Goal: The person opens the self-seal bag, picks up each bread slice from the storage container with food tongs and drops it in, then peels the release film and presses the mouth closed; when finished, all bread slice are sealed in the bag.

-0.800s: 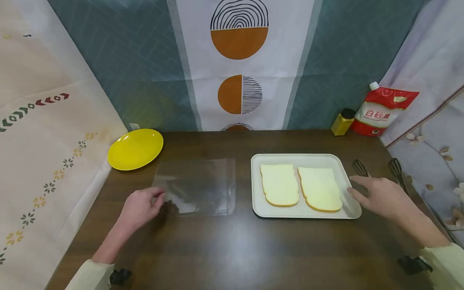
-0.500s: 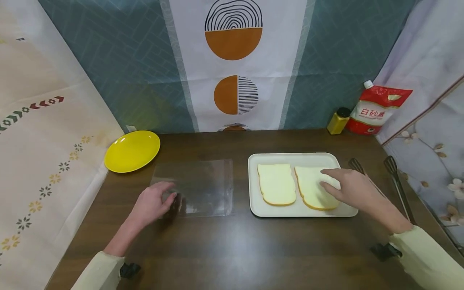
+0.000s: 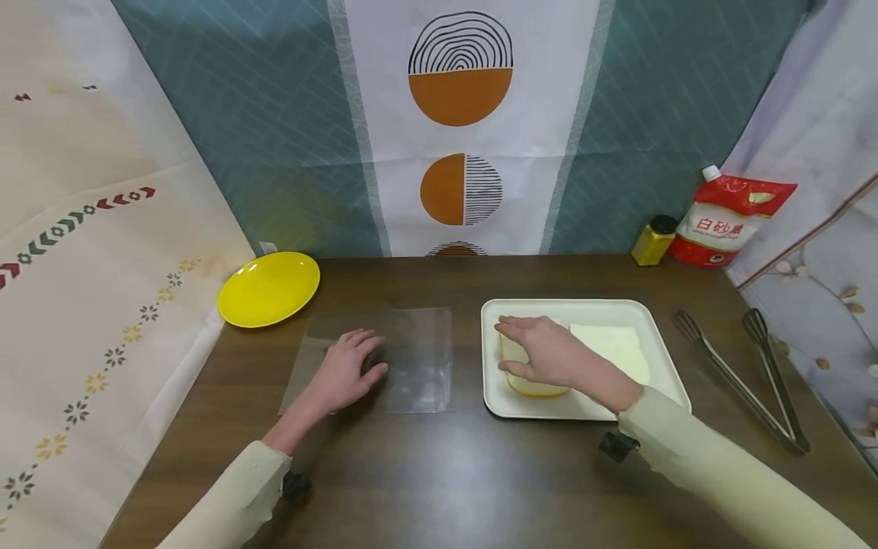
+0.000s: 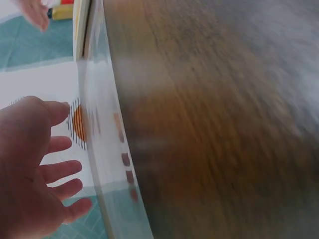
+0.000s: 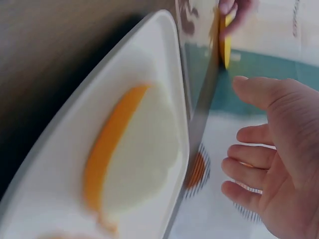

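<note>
Two bread slices lie on a white tray [image 3: 661, 389]. My right hand [image 3: 545, 352] hovers over the left bread slice [image 3: 535, 389] and hides most of it. Further right lies the other bread slice [image 3: 620, 352], partly behind my wrist. In the right wrist view the hand's fingers are spread and apart from the slice [image 5: 142, 154]. On the left, my left hand [image 3: 346, 374] hangs above a clear plastic sheet or bag [image 3: 420, 366] lying flat on the table. Its fingers are loosely extended, holding nothing in the left wrist view.
A yellow plate [image 3: 269, 290] stands at the back left. Metal tongs [image 3: 741, 389] with whisk-like heads lie right of the tray. Behind them are a yellow jar [image 3: 652, 242] with a black lid and a red-and-white pouch [image 3: 720, 225]. A patterned cloth [image 3: 295, 152] hangs along the back.
My right hand has swept left from beside the tongs, across the right slice, to above the left slice. My left hand has moved right over the plastic. The head view has shifted slightly.
</note>
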### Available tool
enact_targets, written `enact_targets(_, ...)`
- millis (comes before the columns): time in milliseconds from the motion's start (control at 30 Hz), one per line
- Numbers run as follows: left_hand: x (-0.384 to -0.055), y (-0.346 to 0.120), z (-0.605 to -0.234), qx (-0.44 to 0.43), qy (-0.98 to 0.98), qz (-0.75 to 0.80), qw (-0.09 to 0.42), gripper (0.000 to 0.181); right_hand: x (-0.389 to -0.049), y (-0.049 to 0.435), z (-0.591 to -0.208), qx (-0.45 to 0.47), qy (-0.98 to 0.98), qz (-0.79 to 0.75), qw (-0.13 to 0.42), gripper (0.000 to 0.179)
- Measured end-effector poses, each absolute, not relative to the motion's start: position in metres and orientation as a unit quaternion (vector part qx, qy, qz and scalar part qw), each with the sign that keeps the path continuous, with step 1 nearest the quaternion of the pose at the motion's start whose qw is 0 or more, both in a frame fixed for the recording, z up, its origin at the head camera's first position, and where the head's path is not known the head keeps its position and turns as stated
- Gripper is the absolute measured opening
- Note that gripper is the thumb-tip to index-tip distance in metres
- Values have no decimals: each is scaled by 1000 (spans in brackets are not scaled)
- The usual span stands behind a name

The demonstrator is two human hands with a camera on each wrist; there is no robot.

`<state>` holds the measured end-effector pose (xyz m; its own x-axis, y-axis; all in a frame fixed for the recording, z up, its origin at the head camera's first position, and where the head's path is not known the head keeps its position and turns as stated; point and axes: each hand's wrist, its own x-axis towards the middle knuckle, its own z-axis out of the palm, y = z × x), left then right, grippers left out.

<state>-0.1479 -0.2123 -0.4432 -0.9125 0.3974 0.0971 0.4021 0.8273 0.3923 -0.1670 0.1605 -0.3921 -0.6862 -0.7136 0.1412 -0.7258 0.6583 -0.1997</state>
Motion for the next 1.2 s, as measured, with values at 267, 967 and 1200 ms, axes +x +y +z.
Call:
enact_targets(267, -156, -202, -451, -210, -957, -200, -16, 61, -180, 109, -406, 412, -909, 60, -19, 71)
enact_targets(967, -166, -207, -468, -224, -958, -177, -31, 66, -195, 53, -428, 402, -912, 46, -73, 79)
enact_targets(1200, -161, -209, -474, -223, -960, -167, -40, 66, -192, 48, -435, 397, -912, 27, -101, 80)
